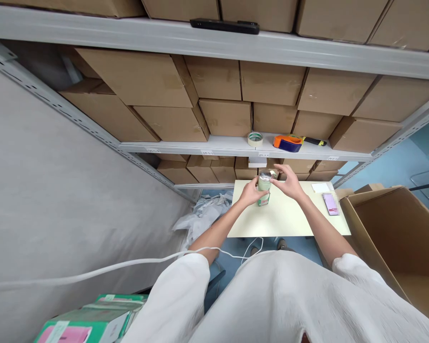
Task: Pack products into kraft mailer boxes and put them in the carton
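Note:
A pale green cylindrical container (264, 189) with a silvery top and a green and pink lower part stands upright over the cream tabletop (286, 224). My left hand (252, 192) is wrapped around its left side, thumb across the front. At its upper right is my right hand (289, 183), thumb and fingers apart in a curve, the thumb touching or very near the rim. A small pale green piece shows between those fingers; whether it belongs to the container, I cannot tell.
Cardboard boxes (226, 117) fill the shelves ahead. A tape roll (255, 139) and an orange and blue tape dispenser (288, 143) lie on the shelf. A phone (331, 204) rests on the table's right, beside an open carton (389, 233). A white cable (128, 263) crosses at left.

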